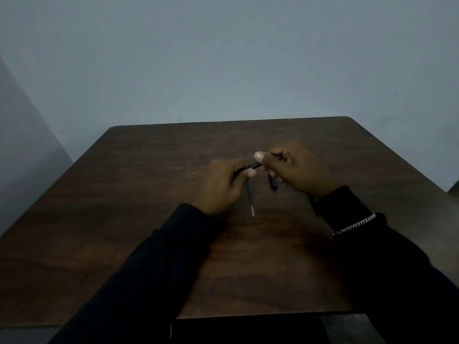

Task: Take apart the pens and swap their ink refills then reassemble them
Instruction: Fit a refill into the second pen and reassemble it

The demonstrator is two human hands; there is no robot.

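Both hands meet over the middle of the dark wooden table. My left hand and my right hand each grip one end of a black pen, of which only a short stretch shows between the thumbs. A thin ink refill with a pale end lies on the table just below the left hand, pointing toward me. A second short black pen part shows under the right hand's fingers; whether it is held or lying on the table I cannot tell.
The table's far edge runs along a plain grey-blue wall. A dark flat object sits at the table's near edge. Black sleeves cover both forearms, and a silver chain bracelet is on the right wrist.
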